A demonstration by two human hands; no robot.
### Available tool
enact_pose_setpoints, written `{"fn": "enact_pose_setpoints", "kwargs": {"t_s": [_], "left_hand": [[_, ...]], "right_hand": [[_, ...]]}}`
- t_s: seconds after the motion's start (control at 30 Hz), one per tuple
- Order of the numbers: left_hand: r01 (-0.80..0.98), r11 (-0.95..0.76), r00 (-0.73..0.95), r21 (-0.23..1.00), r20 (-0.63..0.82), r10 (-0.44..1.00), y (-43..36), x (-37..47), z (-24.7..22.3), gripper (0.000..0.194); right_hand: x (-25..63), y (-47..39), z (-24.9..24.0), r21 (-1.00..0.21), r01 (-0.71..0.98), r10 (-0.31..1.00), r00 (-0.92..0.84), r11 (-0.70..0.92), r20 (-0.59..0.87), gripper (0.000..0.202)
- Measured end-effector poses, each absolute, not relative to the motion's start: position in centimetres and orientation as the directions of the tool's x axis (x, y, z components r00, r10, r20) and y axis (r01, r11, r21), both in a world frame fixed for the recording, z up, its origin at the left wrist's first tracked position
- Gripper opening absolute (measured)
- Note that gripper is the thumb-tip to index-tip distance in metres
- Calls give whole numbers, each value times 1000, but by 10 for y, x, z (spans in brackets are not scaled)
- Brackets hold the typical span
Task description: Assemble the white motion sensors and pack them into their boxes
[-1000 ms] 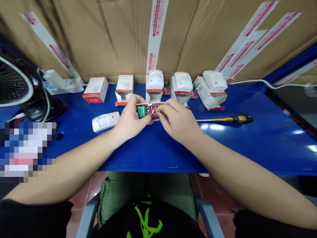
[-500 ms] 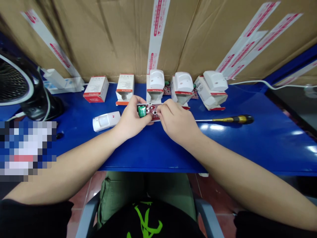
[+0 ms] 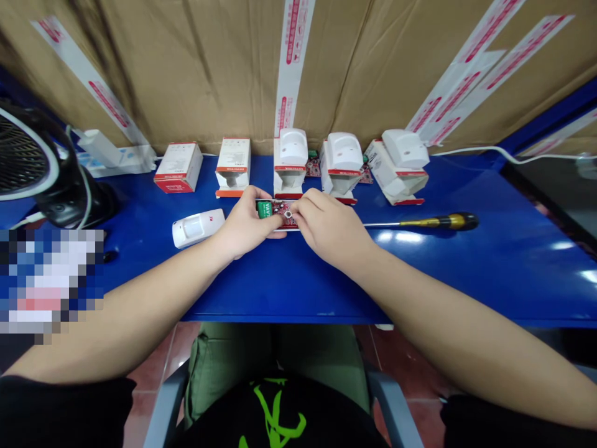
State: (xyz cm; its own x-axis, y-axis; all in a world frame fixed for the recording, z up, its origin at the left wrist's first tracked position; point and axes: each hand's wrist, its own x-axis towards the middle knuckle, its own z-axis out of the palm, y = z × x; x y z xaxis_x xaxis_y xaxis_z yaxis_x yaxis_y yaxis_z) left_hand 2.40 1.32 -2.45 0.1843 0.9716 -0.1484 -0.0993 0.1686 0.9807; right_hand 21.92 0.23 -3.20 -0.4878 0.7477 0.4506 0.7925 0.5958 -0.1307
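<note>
My left hand [image 3: 247, 221] grips the left end of a red circuit board [image 3: 282, 207] with a green block on it; the board sits in a shallow white casing. The thumb presses on the board's face, close to a small round part. At the board's right end is my right hand [image 3: 329, 224], its thumb and fingers pinched together; what lies between the fingertips, if anything, is hidden. To the left of my left hand rests a white detector cover [image 3: 198, 228] with a window. A screwdriver [image 3: 438, 222] with a black and yellow handle points toward my right hand.
Along the back stand a closed box [image 3: 178, 167], an open box [image 3: 234, 163] and several boxes topped with white detectors [image 3: 344, 150]. Behind them lie red circuit boards [image 3: 313, 165]. A black fan [image 3: 32, 155] is at left, with a cardboard wall [image 3: 186, 74] behind the blue table [image 3: 289, 286].
The board has tilted a little and sits slightly lower and further left in my hands. My right hand remains pinched at its right end. The view has shifted slightly.
</note>
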Motion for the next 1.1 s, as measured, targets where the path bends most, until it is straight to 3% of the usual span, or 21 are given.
{"fn": "enact_pose_setpoints", "kwargs": {"t_s": [0.17,0.27,0.4,0.73,1.1], "left_hand": [[-130,296,179,946,-271,946,16,24,-23,54],[-127,334,157,934,-314,936,17,25,-20,54],[-141,336,163,931,-313,936,18,24,-20,53],[-31,135,171,990,-128,977,12,23,-26,50],[-42,202,162,979,-192,968,13,25,-24,47]], "right_hand": [[227,10,-28,-427,653,778,-478,626,408,15],[229,13,-28,-507,587,775,-468,631,424,12],[230,14,-30,-540,554,774,-454,633,441,15],[225,11,-29,-571,605,831,-383,555,403,12],[225,12,-29,-561,632,845,-395,535,362,8]]}}
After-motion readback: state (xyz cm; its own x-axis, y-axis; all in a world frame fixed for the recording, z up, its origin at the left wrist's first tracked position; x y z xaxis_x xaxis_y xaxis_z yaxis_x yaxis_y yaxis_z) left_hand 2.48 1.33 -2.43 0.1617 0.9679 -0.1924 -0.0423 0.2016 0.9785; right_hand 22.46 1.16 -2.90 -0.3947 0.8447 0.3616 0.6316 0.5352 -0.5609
